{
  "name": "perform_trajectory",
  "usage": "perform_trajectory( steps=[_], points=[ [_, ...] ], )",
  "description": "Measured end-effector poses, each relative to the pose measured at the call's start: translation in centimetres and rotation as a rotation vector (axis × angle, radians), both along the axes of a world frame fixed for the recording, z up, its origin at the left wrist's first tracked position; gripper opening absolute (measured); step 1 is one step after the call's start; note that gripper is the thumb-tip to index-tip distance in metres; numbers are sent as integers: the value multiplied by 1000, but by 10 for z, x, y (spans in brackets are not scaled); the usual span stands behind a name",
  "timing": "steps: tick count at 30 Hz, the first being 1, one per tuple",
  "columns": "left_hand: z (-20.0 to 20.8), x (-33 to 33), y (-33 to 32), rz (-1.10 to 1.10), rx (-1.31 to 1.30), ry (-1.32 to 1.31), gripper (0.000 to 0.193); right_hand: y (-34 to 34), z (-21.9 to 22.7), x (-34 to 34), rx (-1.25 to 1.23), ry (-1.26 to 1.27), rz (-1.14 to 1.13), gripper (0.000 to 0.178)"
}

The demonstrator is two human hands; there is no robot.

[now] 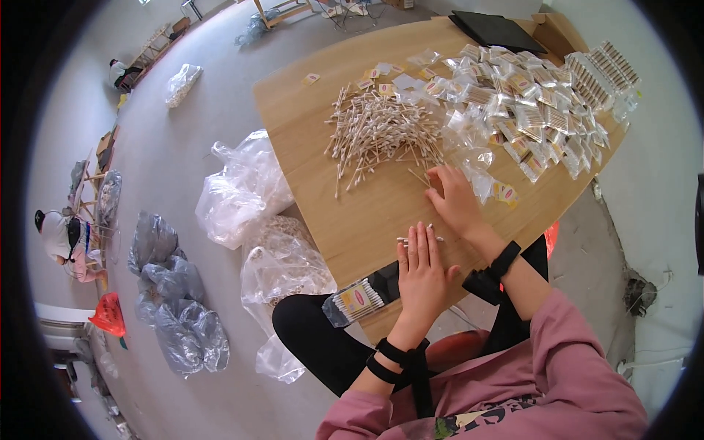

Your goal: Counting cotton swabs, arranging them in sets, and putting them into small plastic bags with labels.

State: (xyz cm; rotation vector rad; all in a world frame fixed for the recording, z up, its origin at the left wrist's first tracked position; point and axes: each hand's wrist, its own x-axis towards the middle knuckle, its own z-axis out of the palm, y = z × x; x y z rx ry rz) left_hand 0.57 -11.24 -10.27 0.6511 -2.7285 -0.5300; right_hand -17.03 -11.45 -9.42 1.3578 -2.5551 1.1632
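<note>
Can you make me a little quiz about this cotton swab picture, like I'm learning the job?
1. Multiple choice: what do the left hand's fingers lie over?
A) a black folder
B) a few cotton swabs
C) a red bag

2. True or false: the right hand is nearer the loose swab pile than the left hand is.

3. Fill in: on the wooden table, the heap of clear packets is to the ____ of the loose swab pile in the picture.

Key: 1. B; 2. true; 3. right.
</note>
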Motion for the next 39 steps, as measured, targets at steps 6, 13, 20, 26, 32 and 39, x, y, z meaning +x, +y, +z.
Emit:
perform_trajectory(
  steps=[6, 13, 20, 26, 32, 39],
  points=[
    [2, 9, 7, 11, 82, 24, 88, 28, 10, 11, 136, -139, 283, 15],
    [-4, 6, 10, 41, 48, 62, 90, 6, 9, -12, 47, 44, 200, 31],
    [-5, 6, 10, 54, 45, 44, 88, -14, -2, -27, 292, 46, 15, 34],
    [-2, 7, 2, 89, 49, 130, 69, 55, 4, 11, 119, 172, 126, 24],
    [1, 9, -10, 81, -5, 226, 39, 72, 10, 14, 5, -28, 175, 15],
    [12, 9, -15, 177, 120, 254, 56, 60, 14, 34, 62, -32, 310, 15]
  ],
)
